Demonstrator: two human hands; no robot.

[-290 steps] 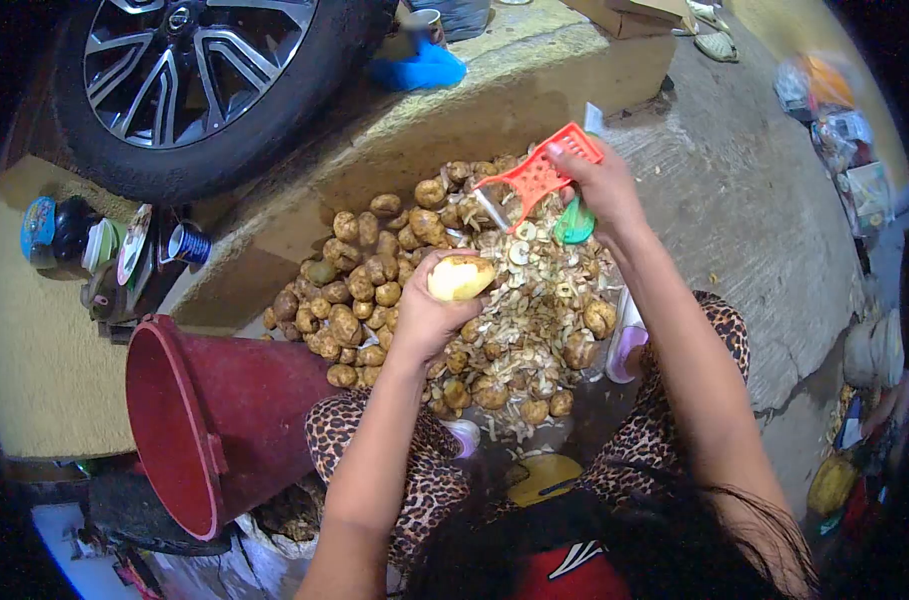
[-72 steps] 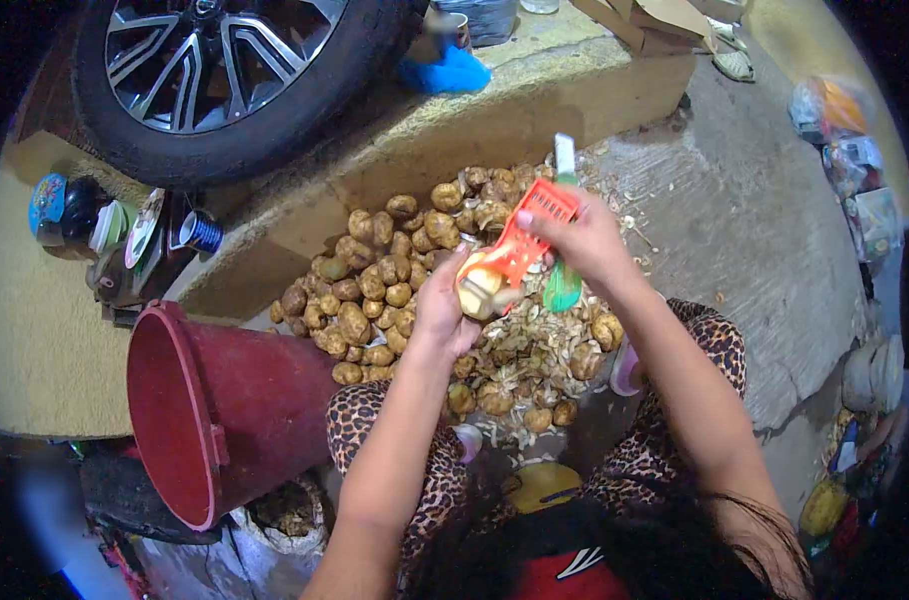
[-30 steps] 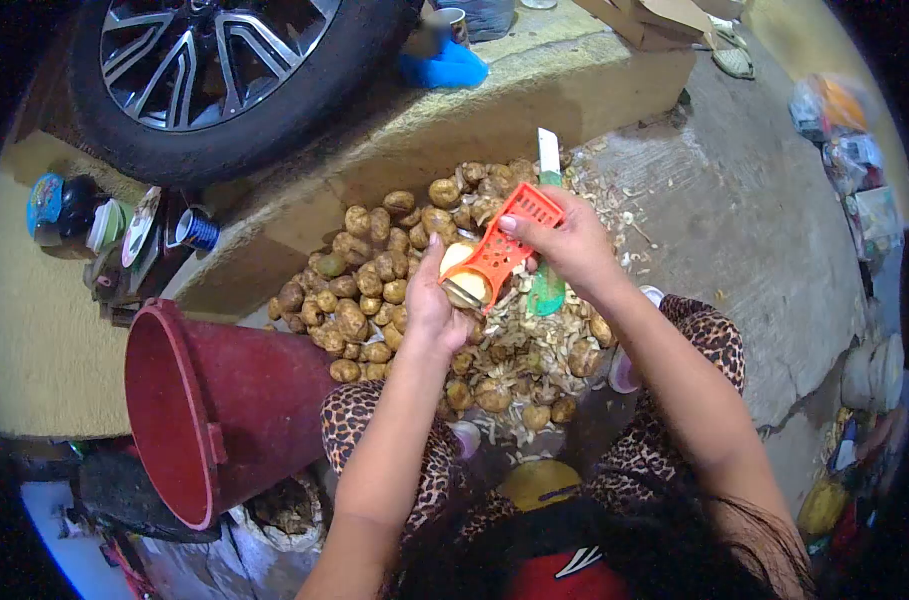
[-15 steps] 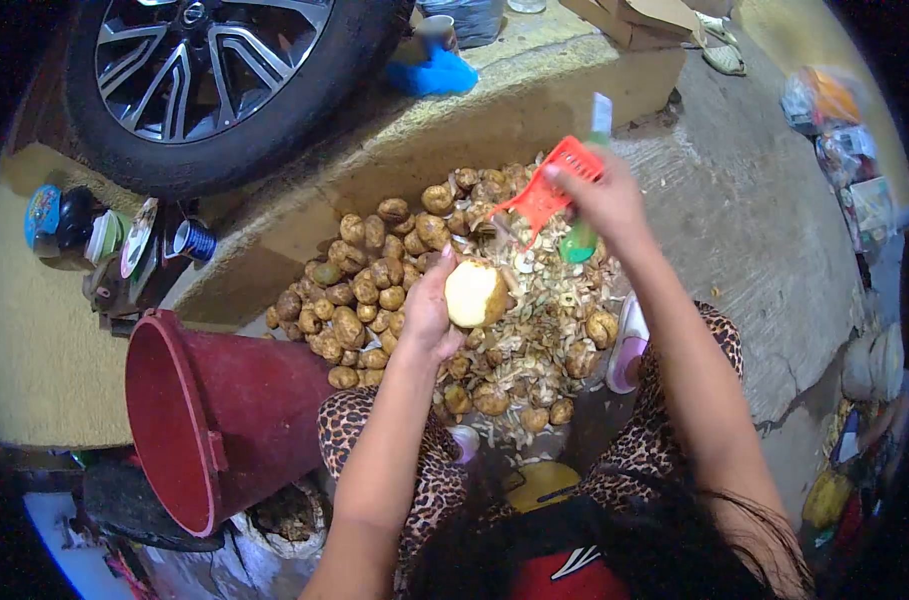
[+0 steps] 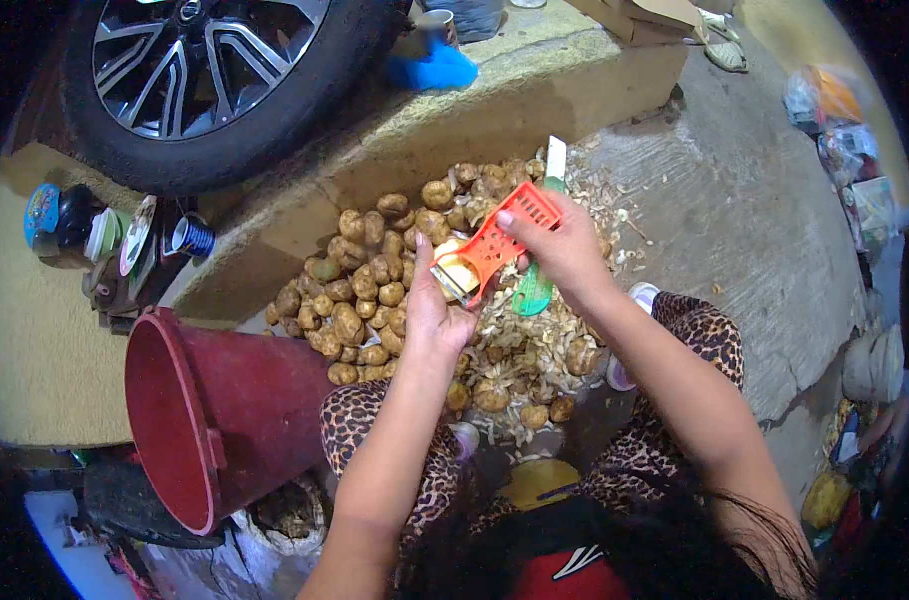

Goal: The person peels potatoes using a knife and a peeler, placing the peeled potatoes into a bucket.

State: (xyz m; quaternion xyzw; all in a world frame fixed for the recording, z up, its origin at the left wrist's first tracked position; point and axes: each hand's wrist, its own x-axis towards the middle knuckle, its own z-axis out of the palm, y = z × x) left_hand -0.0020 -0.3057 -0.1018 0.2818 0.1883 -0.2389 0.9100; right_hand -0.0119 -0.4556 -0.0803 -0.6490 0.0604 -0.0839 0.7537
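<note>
My left hand (image 5: 437,312) holds a partly peeled potato (image 5: 455,268), its pale flesh showing under the tool. An orange peeler (image 5: 496,246) is gripped in my right hand (image 5: 564,245), with its blade end lying over the potato. The same hand also keeps hold of a knife with a green handle (image 5: 532,293); its pale blade (image 5: 556,160) sticks out above the fingers. Beyond my hands lies a heap of unpeeled potatoes (image 5: 348,322). Peelings (image 5: 519,357) are scattered thickly on the ground beneath the tools.
A dark red bucket (image 5: 264,400) lies tilted at the left, its mouth toward me. Behind the potatoes runs a concrete ledge (image 5: 374,160) with a car wheel (image 5: 224,150) on it. Bags and clutter (image 5: 849,150) line the right side.
My right hand has come down and to the left, bringing the peeler from the air onto the potato. My left hand stays nearly in place.
</note>
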